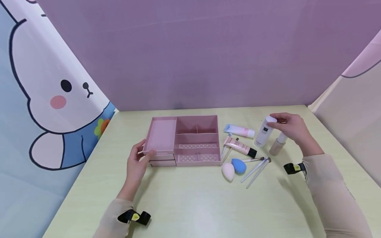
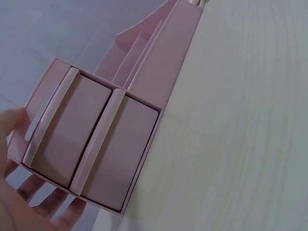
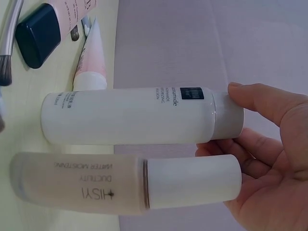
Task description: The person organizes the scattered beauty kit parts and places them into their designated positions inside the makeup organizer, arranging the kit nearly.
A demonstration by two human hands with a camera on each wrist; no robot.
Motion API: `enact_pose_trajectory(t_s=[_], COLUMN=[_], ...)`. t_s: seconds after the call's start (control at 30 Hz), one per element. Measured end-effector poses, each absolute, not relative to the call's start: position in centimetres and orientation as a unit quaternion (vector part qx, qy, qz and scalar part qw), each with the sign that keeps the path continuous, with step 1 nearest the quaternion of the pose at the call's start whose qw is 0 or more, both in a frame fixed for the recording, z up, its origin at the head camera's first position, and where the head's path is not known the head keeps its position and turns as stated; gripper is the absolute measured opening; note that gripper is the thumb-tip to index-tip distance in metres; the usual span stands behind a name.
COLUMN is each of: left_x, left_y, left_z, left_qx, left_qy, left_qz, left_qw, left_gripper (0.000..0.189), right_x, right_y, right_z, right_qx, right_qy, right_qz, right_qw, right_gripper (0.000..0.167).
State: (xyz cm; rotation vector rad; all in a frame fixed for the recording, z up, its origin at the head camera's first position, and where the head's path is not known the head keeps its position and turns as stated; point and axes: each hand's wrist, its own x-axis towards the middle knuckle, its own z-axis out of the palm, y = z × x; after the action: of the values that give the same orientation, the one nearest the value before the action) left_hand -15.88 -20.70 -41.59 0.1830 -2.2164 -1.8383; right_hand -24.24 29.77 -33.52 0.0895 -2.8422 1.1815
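Observation:
A pink desktop organizer with open compartments and two front drawers stands on the table. My left hand grips its left side, thumb at the front top edge and fingers along the side wall. On the right, my right hand pinches the cap of a white lotion bottle between thumb and fingers. The bottle stands nearly upright in the head view. Close beside it, under the hand, is a beige foundation bottle with a white cap.
Between organizer and bottles lie a white-and-pink tube, a BB cream tube with black cap, several makeup brushes, and a blue sponge beside a pink sponge. A purple backdrop rises behind the table.

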Motion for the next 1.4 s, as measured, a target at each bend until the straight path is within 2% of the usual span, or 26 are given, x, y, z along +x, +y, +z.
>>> enact_pose_trajectory(t_s=[0.3, 1.1, 1.4], left_x=[-15.4, -14.8, -14.6], left_y=[-20.0, -20.0, -20.0], left_z=[-41.2, -41.4, -41.5], left_qx=[0.08, 0.093, 0.101], left_qy=[-0.749, -0.719, -0.729], left_qz=[-0.639, -0.667, -0.657], left_qw=[0.157, 0.173, 0.162], left_gripper=[0.05, 0.044, 0.044], right_x=[-24.1, -24.4, -24.5], right_y=[29.9, 29.7, 29.4], right_z=[-33.3, -33.2, -33.0], right_qx=[0.021, 0.005, 0.005], right_qy=[-0.919, -0.911, -0.879], right_qz=[0.394, 0.41, 0.463], right_qw=[0.03, 0.037, 0.117], right_gripper=[0.059, 0.057, 0.052])
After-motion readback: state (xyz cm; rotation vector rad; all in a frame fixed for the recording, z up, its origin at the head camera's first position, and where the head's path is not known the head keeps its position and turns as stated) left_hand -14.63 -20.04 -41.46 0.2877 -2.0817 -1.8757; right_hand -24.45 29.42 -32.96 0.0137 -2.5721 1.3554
